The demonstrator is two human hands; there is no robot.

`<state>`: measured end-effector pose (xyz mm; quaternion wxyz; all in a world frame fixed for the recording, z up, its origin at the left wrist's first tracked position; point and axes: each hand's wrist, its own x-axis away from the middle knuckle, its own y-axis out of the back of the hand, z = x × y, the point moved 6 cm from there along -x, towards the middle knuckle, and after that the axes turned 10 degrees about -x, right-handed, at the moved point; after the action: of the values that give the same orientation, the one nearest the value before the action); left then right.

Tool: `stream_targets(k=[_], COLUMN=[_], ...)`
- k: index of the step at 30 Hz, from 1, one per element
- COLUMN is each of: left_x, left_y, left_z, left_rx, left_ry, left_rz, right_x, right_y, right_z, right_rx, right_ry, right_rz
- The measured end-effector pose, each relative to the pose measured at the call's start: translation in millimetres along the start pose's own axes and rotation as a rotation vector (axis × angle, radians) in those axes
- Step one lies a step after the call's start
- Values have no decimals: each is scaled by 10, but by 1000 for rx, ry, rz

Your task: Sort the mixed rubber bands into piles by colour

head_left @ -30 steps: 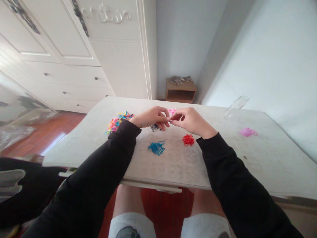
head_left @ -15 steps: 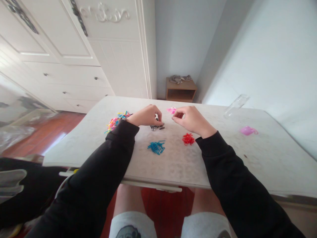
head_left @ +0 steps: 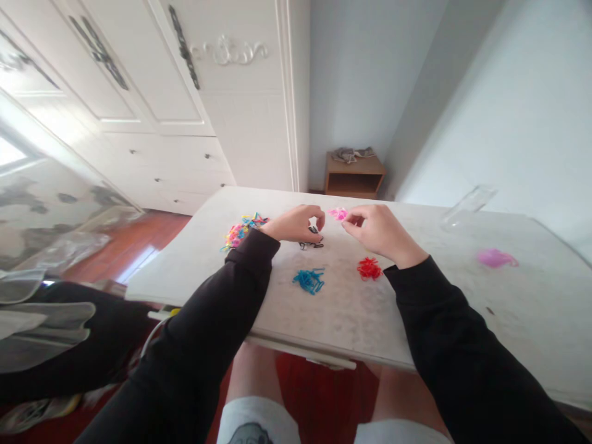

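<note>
Head view: the left hand (head_left: 298,223) curls over black bands (head_left: 311,246), the right hand (head_left: 378,229) bends beside pink bands (head_left: 338,214), hands apart; whether either grips one cannot be told. Blue bands (head_left: 309,280) and red bands (head_left: 369,269) lie nearer on the counter (head_left: 324,320); far right, a see-through container (head_left: 469,206) shows the surfaces behind it.

White table (head_left: 333,320) with coloured piles (head_left: 309,282), clear cylinder (head_left: 468,208)

Looks like home: furnished with white panelled wardrobe (head_left: 173,98), small wooden cabinet (head_left: 356,166), floored in reddish wood (head_left: 169,231).
</note>
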<state>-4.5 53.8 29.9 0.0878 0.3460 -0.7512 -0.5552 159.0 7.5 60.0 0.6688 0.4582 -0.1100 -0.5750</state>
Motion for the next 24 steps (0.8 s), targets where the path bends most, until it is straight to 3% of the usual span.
stream_targets(k=[5, 8, 12, 15, 20, 24], left_x=[-3, -18, 88, 375, 1124, 1593], left_y=[-9, 53, 396, 770, 1095, 976], left_z=[78, 172, 360, 590, 1069, 1184], left_rx=[130, 226, 201, 82, -16, 33], left_ry=[68, 171, 306, 431, 693, 759], left_rz=[-152, -304, -510, -546, -229, 28], right_x=[6, 25, 38, 35, 41, 46], right_y=[28, 1, 2, 27, 53, 41], right_z=[-71, -125, -169, -181, -180, -183], right_rx=[198, 282, 308, 319, 324, 322], right_ry=[-60, -100, -121, -125, -130, -115], right_rz=[-43, 3, 45, 53, 65, 69])
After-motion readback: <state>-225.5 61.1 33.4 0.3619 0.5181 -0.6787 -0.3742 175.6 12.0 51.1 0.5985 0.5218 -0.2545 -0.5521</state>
